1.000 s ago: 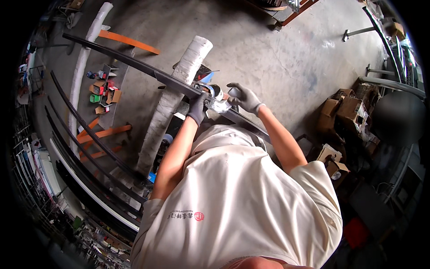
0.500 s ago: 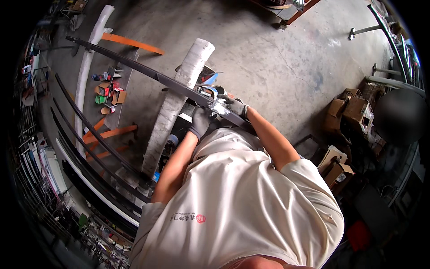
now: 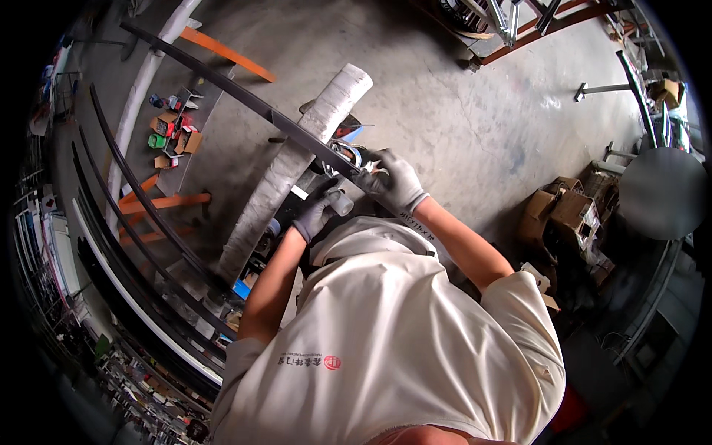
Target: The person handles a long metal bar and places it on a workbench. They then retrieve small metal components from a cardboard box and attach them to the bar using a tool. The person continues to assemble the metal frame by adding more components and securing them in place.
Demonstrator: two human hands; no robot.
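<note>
A long dark metal bar point(image 3: 230, 85) runs from the far left down to my hands, lying across a white-wrapped support point(image 3: 285, 167). My right hand point(image 3: 397, 185), in a grey-white glove, is at the bar's near part. Its fingers are bent in there and hide where the bar stops; whether they hold something small is unclear. My left hand point(image 3: 315, 216), gloved too, is just below the bar, its fingers closed around a small whitish translucent cylinder point(image 3: 341, 203). Cables and a blue object point(image 3: 351, 134) show beyond the bar.
More dark bars point(image 3: 141, 200) lie at the left across orange trestle legs point(image 3: 174, 202). Small open boxes point(image 3: 188, 139) sit on a board beyond them. Cardboard boxes point(image 3: 567, 211) are stacked at the right. An orange-framed cart point(image 3: 512, 52) stands at the far side.
Shiny clear plastic seen on the bar by my right hand is no longer visible there. My left hand has turned, showing the whitish cylinder. My right hand has lifted slightly; the whole view has shifted.
</note>
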